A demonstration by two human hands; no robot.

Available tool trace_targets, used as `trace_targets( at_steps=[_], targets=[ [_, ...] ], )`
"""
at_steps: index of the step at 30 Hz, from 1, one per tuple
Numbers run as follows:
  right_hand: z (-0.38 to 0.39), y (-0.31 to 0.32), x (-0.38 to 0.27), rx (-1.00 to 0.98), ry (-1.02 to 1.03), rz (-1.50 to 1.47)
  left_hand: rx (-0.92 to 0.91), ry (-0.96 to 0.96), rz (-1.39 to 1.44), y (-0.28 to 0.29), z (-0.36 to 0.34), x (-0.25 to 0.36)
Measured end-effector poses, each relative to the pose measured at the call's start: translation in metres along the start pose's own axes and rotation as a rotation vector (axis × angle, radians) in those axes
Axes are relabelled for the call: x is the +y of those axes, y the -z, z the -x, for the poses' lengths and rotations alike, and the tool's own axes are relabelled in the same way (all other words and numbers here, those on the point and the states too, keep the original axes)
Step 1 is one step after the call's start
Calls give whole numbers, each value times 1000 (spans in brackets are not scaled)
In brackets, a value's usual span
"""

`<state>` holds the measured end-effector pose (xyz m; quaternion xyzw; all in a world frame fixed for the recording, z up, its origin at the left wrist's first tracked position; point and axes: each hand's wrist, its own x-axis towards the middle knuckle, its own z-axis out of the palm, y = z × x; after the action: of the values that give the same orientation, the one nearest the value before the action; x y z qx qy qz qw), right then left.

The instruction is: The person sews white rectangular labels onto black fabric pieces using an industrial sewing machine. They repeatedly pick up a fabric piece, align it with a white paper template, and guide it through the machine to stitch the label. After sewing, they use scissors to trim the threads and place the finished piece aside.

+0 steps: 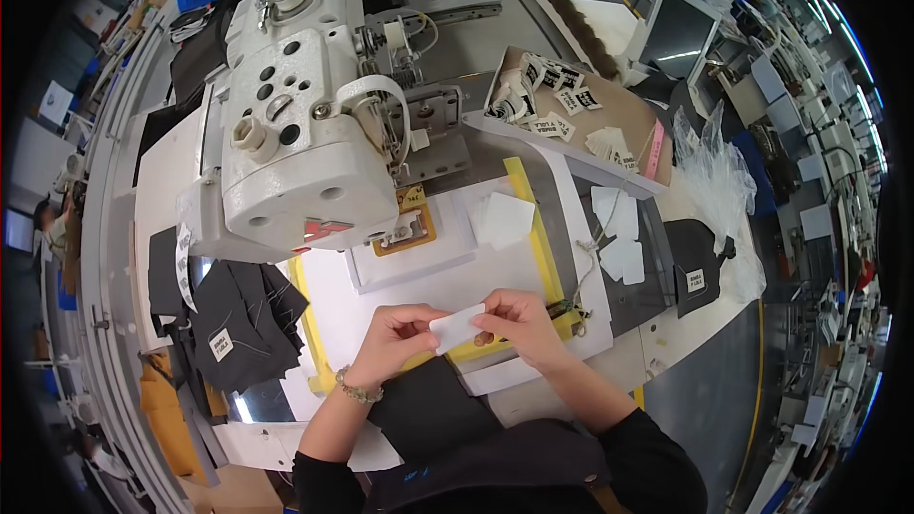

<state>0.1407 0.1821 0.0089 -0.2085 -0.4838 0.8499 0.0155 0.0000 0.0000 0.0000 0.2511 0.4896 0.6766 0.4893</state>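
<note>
A small white rectangular piece (457, 328) is stretched between my two hands, above the front part of the white work plate (333, 300). My left hand (395, 338) pinches its left end between thumb and fingers. The other end is gripped by my right hand (526, 328), its thumb on the near face. The side facing me looks plain white. Dark fabric (433, 409) lies just below my hands, at the table's near edge. Beyond them, a sewing machine head (305, 152) stands over a yellow-edged metal clamp frame (405, 230) on the plate.
An open box (571, 148) of printed white labels sits at the far right. White cut pieces (619, 214) lie on the machine bed, with a dark labelled piece (693, 266) and clear plastic bag (714, 171) beyond. Dark fabric pieces (243, 314) are piled at the left.
</note>
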Motion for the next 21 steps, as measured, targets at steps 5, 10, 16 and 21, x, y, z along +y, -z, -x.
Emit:
trace_targets(
  at_steps=[5,10,16,21],
  targets=[
    [-1,3,-12,138,117,438,99,89,-69,-2,-1,17],
    [-4,43,-49,464,575,1257,157,65,-232,-5,0,10],
    [-11,139,-88,878,662,1690,133,24,-389,-11,-4,10],
    [-39,140,-94,761,613,2128,115,6,-460,-13,-6,11]
  ],
)
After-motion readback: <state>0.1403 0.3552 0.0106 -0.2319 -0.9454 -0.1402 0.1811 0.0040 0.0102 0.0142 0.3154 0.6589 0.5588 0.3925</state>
